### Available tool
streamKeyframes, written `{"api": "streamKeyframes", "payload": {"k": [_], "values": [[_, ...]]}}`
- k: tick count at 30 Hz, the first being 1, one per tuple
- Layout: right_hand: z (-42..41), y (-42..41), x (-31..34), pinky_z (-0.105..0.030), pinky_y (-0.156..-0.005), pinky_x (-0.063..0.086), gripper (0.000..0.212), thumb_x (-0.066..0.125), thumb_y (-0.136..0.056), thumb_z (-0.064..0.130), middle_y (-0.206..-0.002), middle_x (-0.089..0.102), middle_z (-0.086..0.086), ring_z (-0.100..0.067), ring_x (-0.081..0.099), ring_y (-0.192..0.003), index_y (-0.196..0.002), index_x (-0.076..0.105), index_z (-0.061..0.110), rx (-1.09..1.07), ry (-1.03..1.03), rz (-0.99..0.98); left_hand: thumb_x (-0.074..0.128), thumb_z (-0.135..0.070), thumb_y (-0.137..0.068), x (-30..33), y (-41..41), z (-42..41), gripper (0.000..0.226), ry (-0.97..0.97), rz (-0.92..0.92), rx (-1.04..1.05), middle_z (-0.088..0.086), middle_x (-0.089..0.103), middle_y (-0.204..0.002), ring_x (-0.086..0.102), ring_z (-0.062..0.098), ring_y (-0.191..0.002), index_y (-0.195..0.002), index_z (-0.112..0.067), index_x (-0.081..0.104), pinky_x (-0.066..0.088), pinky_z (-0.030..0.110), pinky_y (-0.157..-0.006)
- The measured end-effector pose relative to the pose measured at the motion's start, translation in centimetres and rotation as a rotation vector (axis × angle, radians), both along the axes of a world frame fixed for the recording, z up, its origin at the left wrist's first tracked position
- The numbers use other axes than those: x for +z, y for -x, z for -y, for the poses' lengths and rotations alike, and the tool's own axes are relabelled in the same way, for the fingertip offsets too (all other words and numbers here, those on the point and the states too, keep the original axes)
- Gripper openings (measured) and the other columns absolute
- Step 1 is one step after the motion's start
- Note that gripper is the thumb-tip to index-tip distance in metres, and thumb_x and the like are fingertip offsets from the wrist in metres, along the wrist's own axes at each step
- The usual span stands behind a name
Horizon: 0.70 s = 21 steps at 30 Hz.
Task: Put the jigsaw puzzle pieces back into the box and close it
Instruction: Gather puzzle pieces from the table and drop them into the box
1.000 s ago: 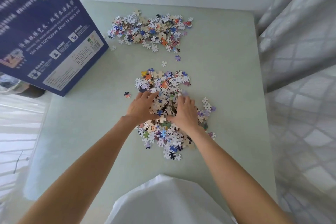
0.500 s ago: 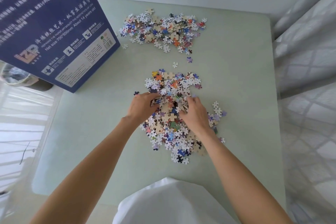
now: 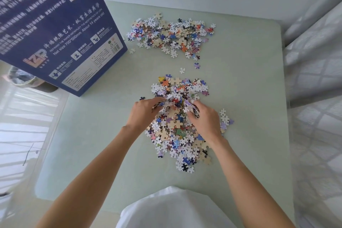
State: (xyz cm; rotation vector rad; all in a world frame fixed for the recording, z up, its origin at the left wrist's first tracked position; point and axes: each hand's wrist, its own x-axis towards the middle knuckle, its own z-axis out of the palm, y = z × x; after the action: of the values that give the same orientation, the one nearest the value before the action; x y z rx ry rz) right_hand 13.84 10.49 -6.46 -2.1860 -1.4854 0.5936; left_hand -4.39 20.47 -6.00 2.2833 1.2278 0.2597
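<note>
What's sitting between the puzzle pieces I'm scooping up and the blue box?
Nothing visible. Both hands, left and right, are gathering the near pile, and only bare green table lies between it and the blue box at far left. The box's opening isn't in view.

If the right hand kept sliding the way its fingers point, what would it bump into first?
The right hand points up and leftward into the near pile of puzzle pieces, so it would push more pieces first, then probably meet the left hand gathering from the other side.
</note>
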Motion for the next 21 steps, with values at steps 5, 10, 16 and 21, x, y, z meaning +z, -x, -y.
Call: {"api": "streamKeyframes", "payload": {"k": [5,10,16,21], "values": [[0.4,0.1,0.3,-0.02,-0.061,0.047,0.036,0.061,-0.089,0.02,-0.107,0.068,-0.005,-0.002,0.045,-0.042,-0.125,0.057,0.015,0.062,0.057,0.013,0.061,-0.022,-0.089,0.5,1.1,0.6,0.034,0.087,-0.028,0.04,0.004,0.071,-0.101,0.068,0.02,-0.083,-0.123,-0.017,0.06,0.052,0.032,-0.083],[0.8,0.4,1.5,-0.008,-0.048,0.026,0.034,0.057,-0.091,0.018,-0.091,0.068,-0.006,0.007,0.034,-0.044,-0.124,0.056,0.011,0.148,0.054,0.075,0.059,-0.02,-0.09,1.6,1.9,1.1,0.033,0.135,-0.036,0.083,0.005,0.071,-0.098,0.062,0.014,-0.068,-0.123,-0.013,0.059,0.049,0.022,-0.072],[1.5,1.6,4.1,-0.012,-0.049,0.033,0.036,0.058,-0.091,0.022,-0.085,0.068,-0.002,-0.001,0.038,-0.04,-0.126,0.054,0.013,0.109,0.085,-0.013,0.06,-0.025,-0.089,6.2,3.8,0.9,0.031,0.104,0.058,0.018,0.003,0.072,-0.095,0.065,0.017,-0.072,-0.119,-0.017,0.062,0.047,0.024,-0.069],[-0.5,2.8,8.5,-0.016,-0.049,0.047,0.05,0.061,-0.087,0.032,-0.076,0.069,-0.003,-0.003,0.042,-0.034,-0.131,0.05,0.01,0.069,0.001,-0.141,0.064,-0.023,-0.087,13.5,7.6,-1.8,0.028,-0.174,0.25,-0.002,-0.005,0.072,-0.094,0.067,0.006,-0.075,-0.115,-0.02,0.065,0.052,0.018,-0.072]]}}
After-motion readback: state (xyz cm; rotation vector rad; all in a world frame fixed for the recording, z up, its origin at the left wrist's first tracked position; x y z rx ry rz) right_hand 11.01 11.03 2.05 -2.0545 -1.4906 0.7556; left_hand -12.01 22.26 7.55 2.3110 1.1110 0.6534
